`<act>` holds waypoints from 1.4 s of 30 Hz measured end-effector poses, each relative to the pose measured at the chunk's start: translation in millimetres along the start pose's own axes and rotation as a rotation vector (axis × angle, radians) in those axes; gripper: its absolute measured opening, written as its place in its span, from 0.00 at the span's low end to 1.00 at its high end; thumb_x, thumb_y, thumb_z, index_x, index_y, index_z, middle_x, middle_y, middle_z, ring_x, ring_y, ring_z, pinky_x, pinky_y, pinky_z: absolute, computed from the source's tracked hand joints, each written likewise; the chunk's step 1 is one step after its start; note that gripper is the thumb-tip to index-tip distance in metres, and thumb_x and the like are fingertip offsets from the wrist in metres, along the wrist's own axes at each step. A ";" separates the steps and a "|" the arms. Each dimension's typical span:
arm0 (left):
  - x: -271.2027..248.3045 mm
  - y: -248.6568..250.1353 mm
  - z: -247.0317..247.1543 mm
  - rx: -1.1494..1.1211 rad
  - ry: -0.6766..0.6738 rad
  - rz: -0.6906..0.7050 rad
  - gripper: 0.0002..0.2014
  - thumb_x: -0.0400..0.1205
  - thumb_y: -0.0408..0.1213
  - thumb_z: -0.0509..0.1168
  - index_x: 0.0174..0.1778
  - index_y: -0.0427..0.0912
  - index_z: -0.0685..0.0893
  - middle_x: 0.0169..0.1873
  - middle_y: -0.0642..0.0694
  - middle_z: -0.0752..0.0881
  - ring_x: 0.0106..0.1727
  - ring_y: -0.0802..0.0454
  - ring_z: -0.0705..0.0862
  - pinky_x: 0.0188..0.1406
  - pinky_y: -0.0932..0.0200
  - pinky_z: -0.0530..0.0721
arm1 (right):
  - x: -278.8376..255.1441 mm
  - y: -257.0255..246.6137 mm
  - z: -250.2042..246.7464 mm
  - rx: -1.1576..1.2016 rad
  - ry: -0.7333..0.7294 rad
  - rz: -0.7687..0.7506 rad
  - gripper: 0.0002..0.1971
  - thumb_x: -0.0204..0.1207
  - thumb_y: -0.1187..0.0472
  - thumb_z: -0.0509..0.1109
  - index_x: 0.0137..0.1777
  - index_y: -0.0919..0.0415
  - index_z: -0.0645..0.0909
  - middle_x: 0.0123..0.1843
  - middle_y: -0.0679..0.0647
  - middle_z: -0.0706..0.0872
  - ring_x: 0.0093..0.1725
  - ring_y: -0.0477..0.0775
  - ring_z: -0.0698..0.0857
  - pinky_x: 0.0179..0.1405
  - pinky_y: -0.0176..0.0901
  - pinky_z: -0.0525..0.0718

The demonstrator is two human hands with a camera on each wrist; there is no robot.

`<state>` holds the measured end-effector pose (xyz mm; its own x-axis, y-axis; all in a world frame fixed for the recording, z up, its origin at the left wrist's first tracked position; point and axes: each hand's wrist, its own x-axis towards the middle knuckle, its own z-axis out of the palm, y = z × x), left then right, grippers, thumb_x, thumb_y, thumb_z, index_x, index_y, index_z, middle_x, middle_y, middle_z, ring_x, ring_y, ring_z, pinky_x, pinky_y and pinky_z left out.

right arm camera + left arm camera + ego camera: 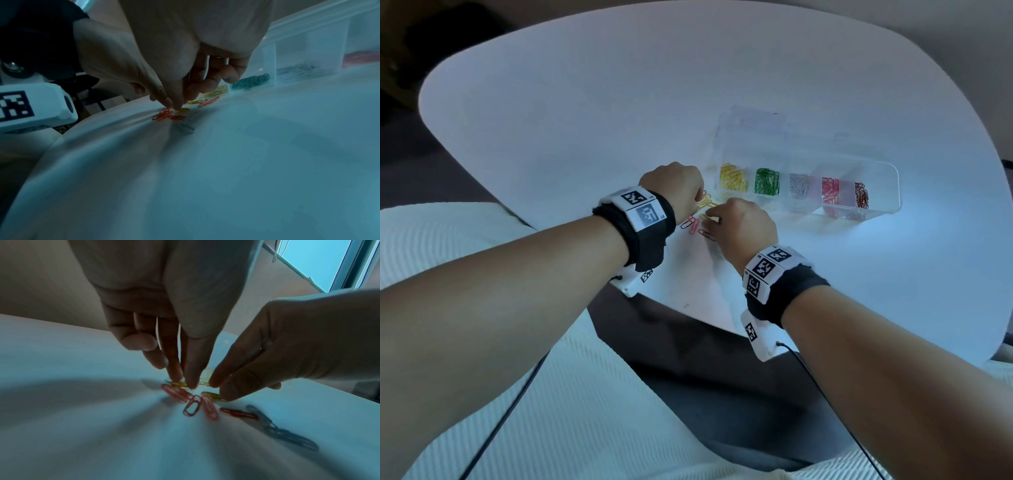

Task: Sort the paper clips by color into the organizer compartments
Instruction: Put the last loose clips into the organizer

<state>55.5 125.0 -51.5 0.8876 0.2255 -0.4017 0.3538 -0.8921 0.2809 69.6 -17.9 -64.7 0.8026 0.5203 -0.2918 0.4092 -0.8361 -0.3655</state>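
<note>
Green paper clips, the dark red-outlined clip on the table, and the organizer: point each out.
green paper clips [767, 181]: head view, middle of the pile in its compartment.
dark red-outlined clip [192, 408]: left wrist view, on its wire loop.
organizer [890, 205]: head view, clear right end wall.

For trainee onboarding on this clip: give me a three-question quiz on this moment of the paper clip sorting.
1. True or false: the clear plastic organizer holds yellow paper clips beside green paper clips.
2. Which loose clips on the white table do the left hand and right hand both reach for? A) yellow B) green C) grey
3. Fill in: the chain of grey-blue clips lies on the ____.

Key: 1 true; 2 A, the loose yellow clips; 3 table.
</note>
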 end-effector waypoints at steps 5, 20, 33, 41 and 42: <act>-0.9 -3.4 1.6 -0.011 -0.020 -0.009 0.08 0.78 0.36 0.69 0.52 0.47 0.88 0.51 0.44 0.87 0.49 0.40 0.86 0.42 0.55 0.80 | 5.1 -0.5 2.5 0.097 -0.050 0.122 0.09 0.76 0.52 0.71 0.50 0.49 0.91 0.46 0.55 0.89 0.44 0.59 0.87 0.41 0.44 0.84; 5.0 2.4 8.9 -0.021 -0.056 0.019 0.08 0.71 0.31 0.64 0.40 0.36 0.87 0.41 0.38 0.88 0.44 0.38 0.87 0.40 0.51 0.85 | -25.0 13.6 -11.7 1.233 -0.223 0.490 0.17 0.72 0.60 0.57 0.25 0.51 0.55 0.25 0.49 0.53 0.27 0.51 0.48 0.24 0.38 0.49; 3.8 12.9 -1.3 -0.239 -0.061 -0.146 0.14 0.80 0.37 0.57 0.28 0.39 0.74 0.27 0.45 0.76 0.37 0.41 0.76 0.31 0.57 0.73 | 0.7 12.1 -7.6 0.351 -0.014 0.164 0.15 0.81 0.57 0.65 0.66 0.52 0.84 0.59 0.53 0.89 0.58 0.56 0.85 0.56 0.41 0.80; 10.9 5.6 -6.2 -0.554 -0.112 -0.250 0.16 0.85 0.32 0.54 0.61 0.28 0.83 0.29 0.50 0.73 0.28 0.57 0.72 0.27 0.67 0.71 | 8.6 15.0 -4.7 0.128 0.020 0.165 0.12 0.78 0.46 0.69 0.60 0.40 0.87 0.53 0.55 0.90 0.51 0.61 0.88 0.49 0.44 0.83; 10.7 6.2 -7.8 -0.623 -0.137 -0.261 0.16 0.85 0.30 0.55 0.62 0.28 0.82 0.30 0.50 0.74 0.28 0.58 0.72 0.26 0.67 0.72 | 8.9 15.1 -5.6 0.095 0.025 0.145 0.11 0.78 0.46 0.69 0.58 0.41 0.88 0.52 0.55 0.90 0.50 0.61 0.88 0.47 0.44 0.84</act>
<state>69.5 124.9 -47.2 0.7191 0.3144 -0.6197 0.6912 -0.4149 0.5917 85.3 -26.8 -67.8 0.8613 0.3897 -0.3259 0.2463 -0.8814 -0.4031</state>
